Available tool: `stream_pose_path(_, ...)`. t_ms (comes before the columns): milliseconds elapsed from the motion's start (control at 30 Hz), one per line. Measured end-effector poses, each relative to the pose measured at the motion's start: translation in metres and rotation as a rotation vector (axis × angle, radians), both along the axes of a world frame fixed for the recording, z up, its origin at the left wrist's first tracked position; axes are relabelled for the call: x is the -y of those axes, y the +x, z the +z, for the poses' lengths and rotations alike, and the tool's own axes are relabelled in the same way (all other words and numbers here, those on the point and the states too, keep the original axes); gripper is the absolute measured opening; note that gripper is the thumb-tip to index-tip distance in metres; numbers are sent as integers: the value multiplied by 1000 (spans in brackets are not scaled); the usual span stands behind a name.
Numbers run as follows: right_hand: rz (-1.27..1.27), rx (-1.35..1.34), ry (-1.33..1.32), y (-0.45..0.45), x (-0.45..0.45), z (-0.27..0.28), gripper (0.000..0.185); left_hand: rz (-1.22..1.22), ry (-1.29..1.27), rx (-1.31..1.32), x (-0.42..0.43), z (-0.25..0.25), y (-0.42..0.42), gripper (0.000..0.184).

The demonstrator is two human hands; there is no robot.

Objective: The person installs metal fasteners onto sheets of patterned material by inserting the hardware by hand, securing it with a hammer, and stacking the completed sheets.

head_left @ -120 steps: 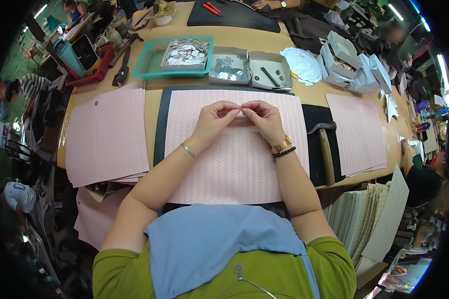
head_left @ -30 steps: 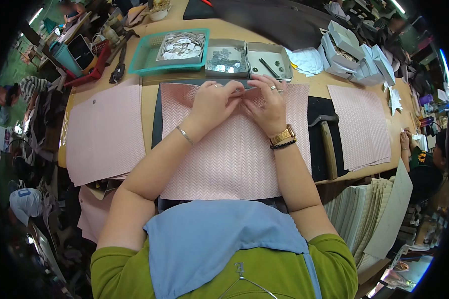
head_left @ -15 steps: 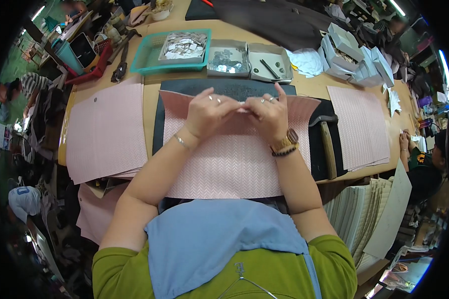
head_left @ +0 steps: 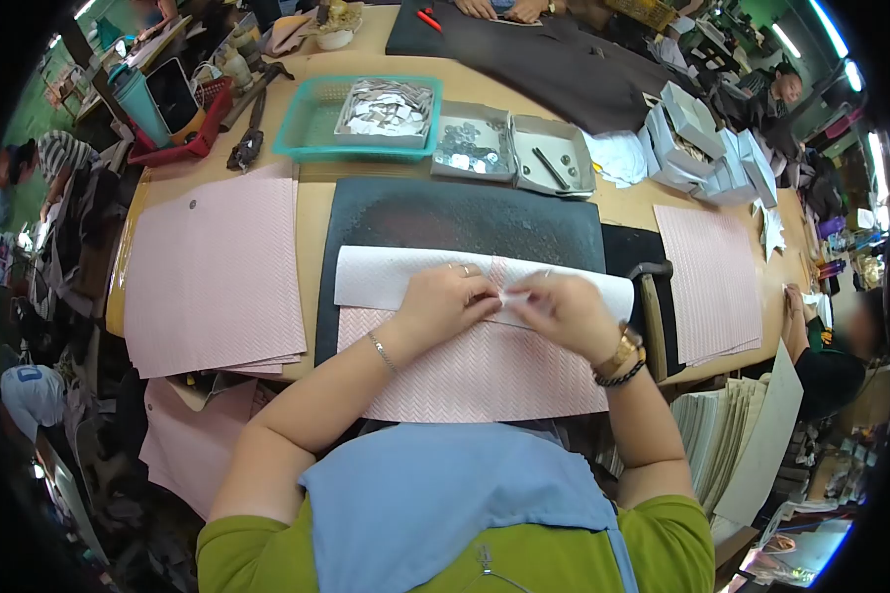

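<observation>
A pink sheet with a herringbone pattern (head_left: 465, 371) lies on a dark board (head_left: 465, 212) before me. Its far edge is folded toward me, so the white backing (head_left: 386, 280) shows as a band. My left hand (head_left: 447, 301) rests on this band, its fingers closed at the flap's edge near the middle. Facing it, my right hand (head_left: 572, 314) is pinched close to the left fingertips and partly smeared by motion. Something small and white shows between the fingertips, too small to name.
Pink sheets (head_left: 213, 277) are stacked at left, more pink sheets (head_left: 712, 277) at right. A hammer (head_left: 653, 306) lies by the board. Beyond stand a teal basket (head_left: 307, 119), a box of metal discs (head_left: 472, 143) and a box with a black rod (head_left: 554, 158). A co-worker's hands (head_left: 499, 10) show at the far side.
The sheet's far edge, raised before, now lies folded toward me with its white backing up. Both hands have come down and nearer to me, still close together.
</observation>
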State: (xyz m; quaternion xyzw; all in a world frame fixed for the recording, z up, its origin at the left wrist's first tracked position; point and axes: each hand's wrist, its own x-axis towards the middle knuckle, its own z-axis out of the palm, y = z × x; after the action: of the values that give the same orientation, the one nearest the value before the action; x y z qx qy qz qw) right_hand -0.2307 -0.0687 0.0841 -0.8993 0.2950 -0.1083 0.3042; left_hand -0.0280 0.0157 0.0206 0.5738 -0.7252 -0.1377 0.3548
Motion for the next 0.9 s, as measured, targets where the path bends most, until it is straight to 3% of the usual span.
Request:
stream_pose_path(100, 47, 216, -192, 34, 47, 13, 18, -11, 13, -50, 2, -2, 2, 16)
stream_pose_path(167, 7, 204, -154, 69, 73, 29, 17, -11, 6, -73, 2, -2, 4, 17)
stream_pose_path(367, -23, 103, -297, 200, 164, 1, 22, -55, 5, -195, 10, -10, 9, 15)
stream_pose_path(500, -63, -91, -351, 260, 172, -10, 19, -58, 15, -211, 10, -11, 10, 15)
stream_pose_path(700, -217, -313, -386, 294, 177, -32, 18, -55, 67, -156, 9, -5, 10, 16)
stream_pose_path(900, -263, -130, -301, 285, 177, -33, 20, -46, 95, -130, 12, -7, 10, 15)
